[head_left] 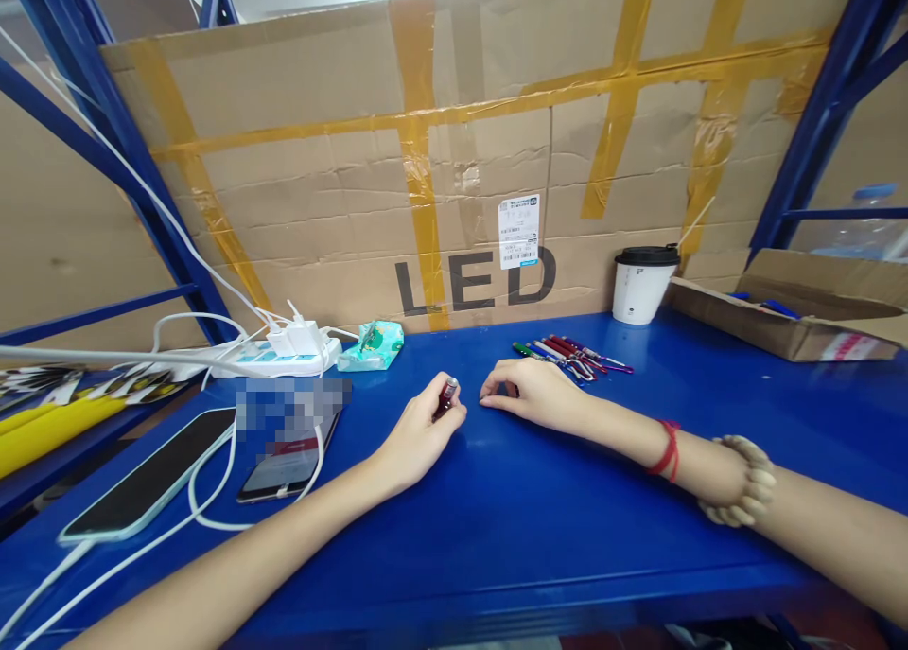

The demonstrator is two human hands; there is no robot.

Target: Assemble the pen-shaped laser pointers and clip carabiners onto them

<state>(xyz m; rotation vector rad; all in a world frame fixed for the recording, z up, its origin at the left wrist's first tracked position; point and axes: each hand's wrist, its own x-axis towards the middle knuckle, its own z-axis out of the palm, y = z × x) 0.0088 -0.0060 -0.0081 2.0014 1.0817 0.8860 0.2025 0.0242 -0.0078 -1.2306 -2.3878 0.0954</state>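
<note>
My left hand [422, 434] is closed around a small dark red metal tube with a silver end [446, 396], which points up and away from me. Most of the tube is hidden by my fingers. To the right, my right hand [533, 392] hovers low over the blue table [497, 527], fingers loosely bent and thumb a little apart from them. Nothing shows between those fingers. Just behind it lies a pile of slim metallic tubes with small clips [576, 354], in red, purple, blue, green and silver. My right wrist partly covers the near side of this pile.
A lidded paper cup [640, 286] and an open cardboard box [787, 324] stand at the back right. On the left are two phones [152, 475] with white cables, a power strip [276, 352] and a teal packet [371, 345]. A tall cardboard sheet [319, 196] closes off the back.
</note>
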